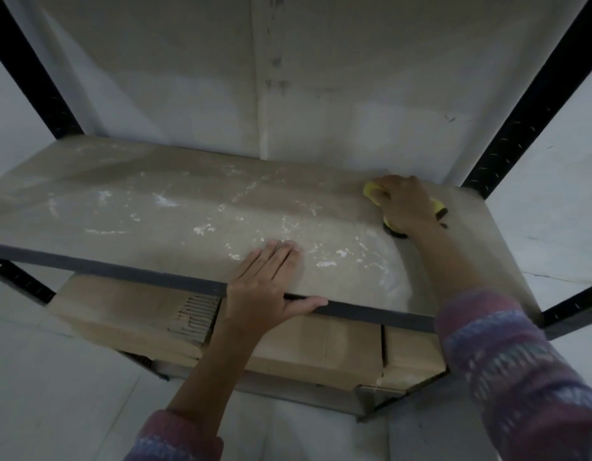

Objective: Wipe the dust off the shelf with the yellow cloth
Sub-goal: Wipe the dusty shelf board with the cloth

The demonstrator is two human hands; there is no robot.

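Observation:
The shelf (128, 207) is a tan board in a dark metal frame, streaked with white dust across its middle and front. My right hand (406, 204) presses the yellow cloth (371, 189) flat on the board near the back right corner; the cloth shows at my fingertips and behind my wrist. My left hand (266, 282) lies flat on the front of the board, fingers together, thumb hooked over the dark front rail (121, 271).
Black slotted uprights (527, 104) stand at the rack's corners, another (25, 64) at the back left. Cardboard boxes (308, 351) fill the level below. A pale wall (188, 78) is right behind the shelf, light floor below.

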